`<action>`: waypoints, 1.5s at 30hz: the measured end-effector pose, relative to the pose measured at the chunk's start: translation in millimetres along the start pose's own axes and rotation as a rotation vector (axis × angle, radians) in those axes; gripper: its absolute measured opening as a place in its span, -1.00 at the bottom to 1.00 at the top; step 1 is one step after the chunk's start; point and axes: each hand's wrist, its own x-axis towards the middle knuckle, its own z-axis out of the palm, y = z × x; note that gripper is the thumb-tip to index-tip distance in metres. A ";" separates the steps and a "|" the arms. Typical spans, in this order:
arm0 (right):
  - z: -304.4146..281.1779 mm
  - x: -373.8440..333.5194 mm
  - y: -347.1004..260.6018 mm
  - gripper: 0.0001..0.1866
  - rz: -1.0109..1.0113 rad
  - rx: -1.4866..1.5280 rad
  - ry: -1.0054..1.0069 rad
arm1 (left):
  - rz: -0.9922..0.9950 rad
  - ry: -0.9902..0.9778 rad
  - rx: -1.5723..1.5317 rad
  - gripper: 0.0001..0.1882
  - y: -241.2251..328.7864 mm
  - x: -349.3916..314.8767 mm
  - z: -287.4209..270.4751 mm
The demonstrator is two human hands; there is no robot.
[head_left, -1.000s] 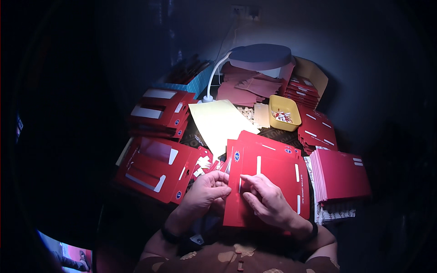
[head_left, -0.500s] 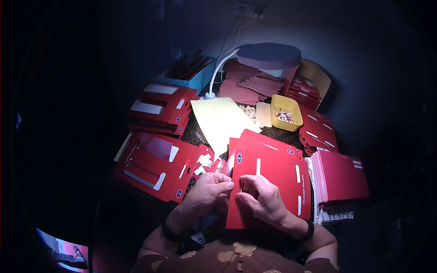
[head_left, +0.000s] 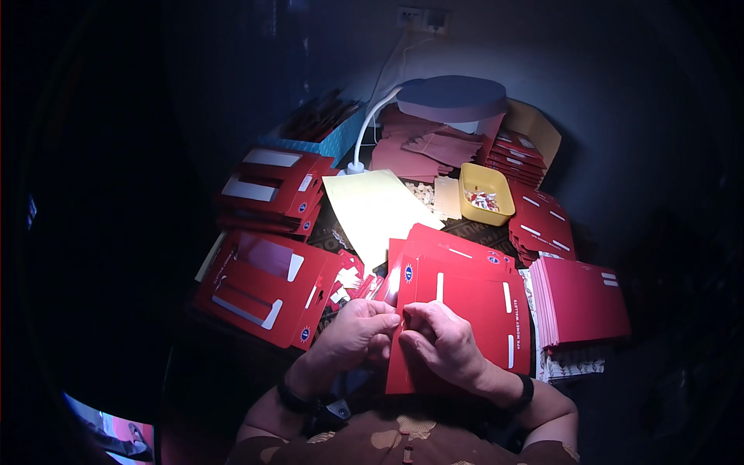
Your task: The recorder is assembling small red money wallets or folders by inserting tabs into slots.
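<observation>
My left hand [head_left: 359,332] is closed, thumb and forefinger pinching the left edge of a red printed card [head_left: 473,298] with white slots. Over that same edge, my right hand [head_left: 444,339] rests with its fingers curled in; whatever lies between its fingertips is hidden. The card lies on more red cards [head_left: 453,242], whose upper edges show behind it. Just beyond my left hand sit small white and red paper scraps [head_left: 349,279].
Stacks of red cards stand left [head_left: 267,287], far left [head_left: 271,182] and right [head_left: 585,298]. A yellow tub [head_left: 508,203] holds small scraps. Behind are a pale yellow sheet [head_left: 380,205], a lamp [head_left: 451,97], pinkish card pieces [head_left: 403,147] and a blue box [head_left: 333,143].
My left fingertips have shifted slightly right, against the card's edge, and my right fingers have curled in closer to them. The card stays in nearly the same place.
</observation>
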 end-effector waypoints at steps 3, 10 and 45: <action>-0.4 0.1 -0.3 -0.62 -0.002 0.007 0.005 | -0.011 -0.008 -0.014 -0.80 1.3 0.3 1.5; -1.0 1.6 -3.3 -0.67 -0.006 0.004 -0.007 | 0.007 0.001 -0.061 -0.80 -4.5 2.5 -0.4; 2.8 5.7 4.6 -0.97 0.348 0.399 -0.048 | 0.128 0.094 0.084 -0.83 0.1 4.9 12.7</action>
